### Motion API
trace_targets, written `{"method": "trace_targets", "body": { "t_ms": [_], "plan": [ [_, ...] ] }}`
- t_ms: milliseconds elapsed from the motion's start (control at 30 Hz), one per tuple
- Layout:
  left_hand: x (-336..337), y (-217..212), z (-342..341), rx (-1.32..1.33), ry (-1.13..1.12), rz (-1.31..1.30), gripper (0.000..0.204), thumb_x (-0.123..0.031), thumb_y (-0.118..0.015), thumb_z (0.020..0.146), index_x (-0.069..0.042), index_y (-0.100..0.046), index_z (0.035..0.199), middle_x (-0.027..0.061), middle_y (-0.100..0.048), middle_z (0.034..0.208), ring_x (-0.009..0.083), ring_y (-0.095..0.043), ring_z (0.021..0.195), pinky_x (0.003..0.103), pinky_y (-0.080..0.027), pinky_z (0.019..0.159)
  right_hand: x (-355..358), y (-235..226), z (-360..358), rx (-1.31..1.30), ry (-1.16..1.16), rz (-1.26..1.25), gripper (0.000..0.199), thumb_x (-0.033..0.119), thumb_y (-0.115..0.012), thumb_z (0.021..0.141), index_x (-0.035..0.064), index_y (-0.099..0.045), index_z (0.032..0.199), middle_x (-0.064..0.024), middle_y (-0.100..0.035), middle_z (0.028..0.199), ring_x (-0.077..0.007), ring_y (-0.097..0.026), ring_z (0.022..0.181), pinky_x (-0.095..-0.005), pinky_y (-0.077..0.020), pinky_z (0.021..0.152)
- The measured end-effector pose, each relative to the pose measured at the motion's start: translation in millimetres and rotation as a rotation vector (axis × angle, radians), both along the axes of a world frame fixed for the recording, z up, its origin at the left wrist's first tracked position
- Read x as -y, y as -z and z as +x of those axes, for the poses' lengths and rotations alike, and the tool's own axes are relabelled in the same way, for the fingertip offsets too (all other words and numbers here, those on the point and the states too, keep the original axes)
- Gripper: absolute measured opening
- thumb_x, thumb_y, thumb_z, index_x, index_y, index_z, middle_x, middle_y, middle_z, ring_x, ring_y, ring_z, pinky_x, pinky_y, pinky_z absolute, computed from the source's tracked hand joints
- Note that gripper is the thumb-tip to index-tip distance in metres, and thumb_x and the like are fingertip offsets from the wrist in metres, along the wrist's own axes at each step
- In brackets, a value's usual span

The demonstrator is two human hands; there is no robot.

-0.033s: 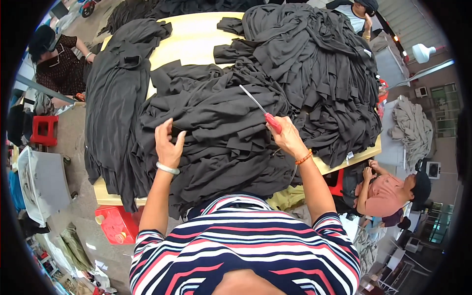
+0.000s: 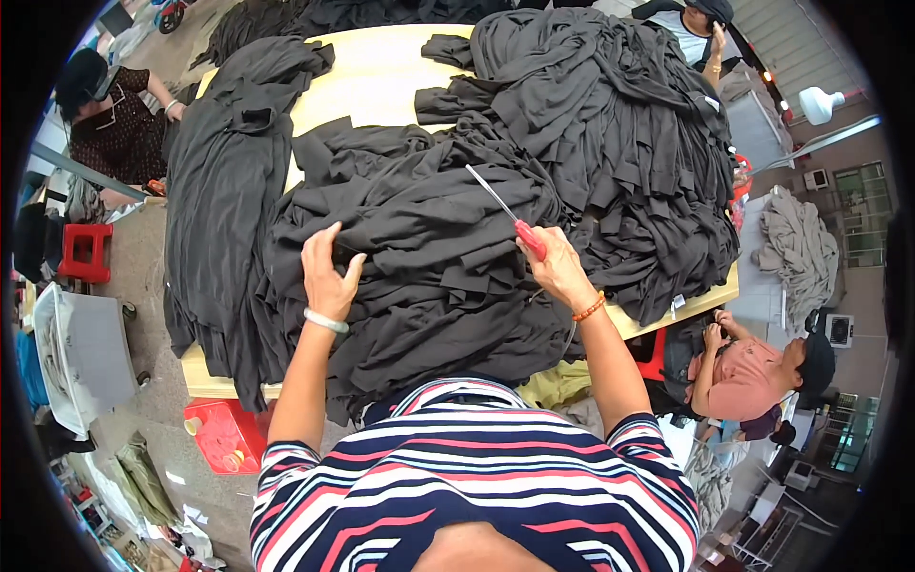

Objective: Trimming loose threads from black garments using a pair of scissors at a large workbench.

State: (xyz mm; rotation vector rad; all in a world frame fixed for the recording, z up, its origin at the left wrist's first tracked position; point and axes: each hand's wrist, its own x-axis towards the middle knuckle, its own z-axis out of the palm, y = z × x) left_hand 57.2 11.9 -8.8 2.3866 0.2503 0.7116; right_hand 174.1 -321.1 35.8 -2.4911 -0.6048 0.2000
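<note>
My right hand [image 2: 556,270] is closed around the red handle of a slim tool with a thin, straight metal shaft [image 2: 490,190]. Its tip points up and to the left, over the dark cloth; the exact kind of tool is unclear. My left hand [image 2: 328,279] is open, thumb and fingers apart, above or touching the near pile of dark grey garments [image 2: 410,229]. I cannot make out any cloth between its fingers. A pale bangle circles my left wrist, an orange bead bracelet my right.
A pale yellow table [image 2: 367,76] carries dark cloth heaps at left [image 2: 224,191] and right [image 2: 610,124]. Co-workers are at the far left [image 2: 119,124], far right and right [image 2: 748,377]. A red container [image 2: 229,439], red stool [image 2: 87,253] and white bin [image 2: 86,357] stand left.
My left hand has shifted very slightly, up and to the right. My right hand and the tool have hardly moved.
</note>
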Motion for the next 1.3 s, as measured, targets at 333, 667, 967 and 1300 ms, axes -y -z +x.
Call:
{"method": "trace_targets", "body": {
  "t_ms": [333, 667, 967, 1300],
  "plan": [
    [-43.5, 30.9, 35.6, 0.010, 0.148, 0.154, 0.024, -0.006, -0.063, 0.076, -0.009, -0.067, 0.100, 0.0091, -0.065, 0.096, 0.0282, -0.061, 0.091, 0.038, -0.047, 0.079, -16.5, 28.2, 14.5, 0.231, 0.019, -0.044, 0.039, 0.020, -0.066, 0.080, 0.0131, -0.055, 0.117, -0.0121, -0.065, 0.088, -0.0338, -0.061, 0.078, -0.0455, -0.0462, 0.067],
    [-47.0, -41.5, 43.1, 0.067, 0.057, 0.280, 0.006, -0.007, -0.068, 0.079, -0.006, -0.067, 0.085, 0.0056, -0.065, 0.083, 0.0241, -0.060, 0.080, 0.034, -0.044, 0.073, 8.6, 31.3, 69.7, -0.015, 0.119, 0.102, 0.023, 0.024, -0.062, 0.084, 0.0063, -0.058, 0.098, -0.0191, -0.065, 0.085, -0.0389, -0.063, 0.085, -0.0454, -0.0499, 0.075],
    [12.6, -4.0, 38.2, -0.311, 0.266, 0.157, 0.062, -0.020, -0.078, 0.068, -0.009, -0.054, 0.124, 0.0118, -0.056, 0.118, 0.0317, -0.052, 0.108, 0.040, -0.042, 0.093, 14.2, -5.4, 64.8, -0.160, 0.101, 0.152, 0.017, 0.017, -0.062, 0.084, 0.0047, -0.059, 0.095, -0.0143, -0.065, 0.078, -0.0350, -0.064, 0.079, -0.0413, -0.0486, 0.072],
    [41.3, -55.5, 16.6, -0.295, 0.609, -0.332, 0.013, 0.000, -0.066, 0.079, -0.002, -0.060, 0.091, 0.0106, -0.064, 0.093, 0.0214, -0.063, 0.082, 0.031, -0.050, 0.075, 68.4, -39.7, 64.3, 0.028, 0.250, 0.082, 0.015, 0.019, -0.060, 0.087, 0.0065, -0.060, 0.096, -0.0175, -0.064, 0.078, -0.0389, -0.063, 0.080, -0.0413, -0.0495, 0.069]
  ]
}}
